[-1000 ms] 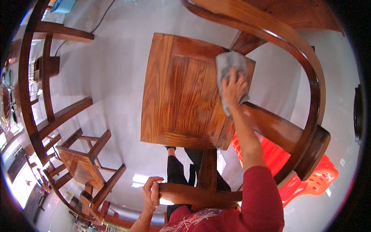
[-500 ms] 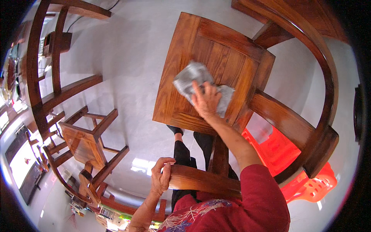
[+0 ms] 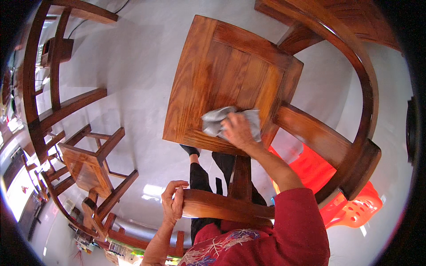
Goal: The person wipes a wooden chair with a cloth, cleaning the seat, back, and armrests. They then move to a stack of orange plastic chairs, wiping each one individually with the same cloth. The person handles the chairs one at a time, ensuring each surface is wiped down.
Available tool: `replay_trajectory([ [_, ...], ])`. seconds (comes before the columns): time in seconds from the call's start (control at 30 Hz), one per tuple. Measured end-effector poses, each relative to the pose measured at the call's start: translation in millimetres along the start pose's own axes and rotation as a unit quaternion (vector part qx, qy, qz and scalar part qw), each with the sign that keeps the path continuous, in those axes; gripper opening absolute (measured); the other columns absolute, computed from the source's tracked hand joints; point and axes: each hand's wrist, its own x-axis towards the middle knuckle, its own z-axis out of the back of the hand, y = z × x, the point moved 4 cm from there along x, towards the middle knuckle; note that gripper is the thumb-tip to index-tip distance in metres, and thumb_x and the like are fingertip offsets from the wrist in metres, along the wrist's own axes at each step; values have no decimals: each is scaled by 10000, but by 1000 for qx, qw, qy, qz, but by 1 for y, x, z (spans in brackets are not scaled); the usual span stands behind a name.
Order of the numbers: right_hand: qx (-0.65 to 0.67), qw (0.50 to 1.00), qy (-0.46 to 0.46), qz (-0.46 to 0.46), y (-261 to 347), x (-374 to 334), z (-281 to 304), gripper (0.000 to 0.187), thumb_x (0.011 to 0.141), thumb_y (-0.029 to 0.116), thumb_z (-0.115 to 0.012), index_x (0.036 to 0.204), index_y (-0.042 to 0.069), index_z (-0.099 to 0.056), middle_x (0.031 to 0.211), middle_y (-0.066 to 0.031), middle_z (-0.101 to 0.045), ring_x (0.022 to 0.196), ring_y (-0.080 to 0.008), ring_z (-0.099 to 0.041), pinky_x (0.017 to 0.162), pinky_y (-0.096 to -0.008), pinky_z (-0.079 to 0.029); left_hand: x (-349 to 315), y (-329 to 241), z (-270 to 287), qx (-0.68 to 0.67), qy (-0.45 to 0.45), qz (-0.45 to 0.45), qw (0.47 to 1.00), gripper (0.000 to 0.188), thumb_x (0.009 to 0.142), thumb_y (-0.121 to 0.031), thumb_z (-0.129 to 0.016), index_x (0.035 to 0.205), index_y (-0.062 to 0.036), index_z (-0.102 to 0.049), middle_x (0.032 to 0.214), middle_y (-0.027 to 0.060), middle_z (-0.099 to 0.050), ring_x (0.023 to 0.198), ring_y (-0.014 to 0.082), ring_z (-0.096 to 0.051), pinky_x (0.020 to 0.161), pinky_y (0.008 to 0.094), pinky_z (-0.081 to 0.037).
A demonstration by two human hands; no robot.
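A brown wooden armchair fills the middle, its panelled seat (image 3: 226,71) facing up at me. My right hand (image 3: 239,130) presses a crumpled grey cloth (image 3: 214,120) onto the seat near its closer edge, the fingers bent over the fabric. Around the end of the chair's near armrest (image 3: 226,205) my left hand (image 3: 173,199) is wrapped, the thumb on top. The curved back rail (image 3: 366,75) of the chair sweeps round on the right.
A red plastic stool or chair (image 3: 306,170) stands below the armchair's back. To the left are another wooden chair (image 3: 86,170) and tall wooden framing (image 3: 30,84). Brown wooden furniture (image 3: 364,20) stands at the far right. My legs (image 3: 202,181) are under the near armrest.
My right hand has drawn the cloth toward me, from mid-seat to near the front edge. The left hand keeps its hold on the armrest. The whole view has shifted slightly.
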Motion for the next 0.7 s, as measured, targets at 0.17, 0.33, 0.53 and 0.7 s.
replay_trajectory([
  [0.17,-1,947,-166,-277,-72,-45,35,387,730,166,-651,1070,69,-494,1157,-207,-433,1068,-408,-439,883,-531,-390,-2,3,-1,-6,-2,8,1000,267,936,-199,-453,959,6,-622,890,103,-651,830,176,-611,766,295,-468],
  [0.33,32,890,-130,-436,-77,-114,0,471,713,185,-651,1110,40,-444,1172,-248,-388,1092,-434,-396,932,-543,-333,-2,2,-2,-20,3,6,1000,274,943,-204,-448,969,10,-617,894,104,-650,832,171,-609,760,298,-472],
  [0.53,86,917,-21,-388,-33,-139,-29,435,684,156,-652,1052,27,-460,1114,-270,-376,1068,-469,-377,910,-571,-315,-3,2,-3,-31,-2,18,999,307,933,-227,-447,941,26,-621,885,110,-648,857,183,-605,805,305,-463],
  [0.7,75,938,-24,-338,-31,-81,1,363,674,71,-636,1000,27,-481,1066,-261,-366,1013,-465,-397,882,-555,-343,-1,-1,-2,-9,-13,36,999,318,917,-224,-441,916,34,-625,862,110,-652,855,191,-610,816,309,-464],
])
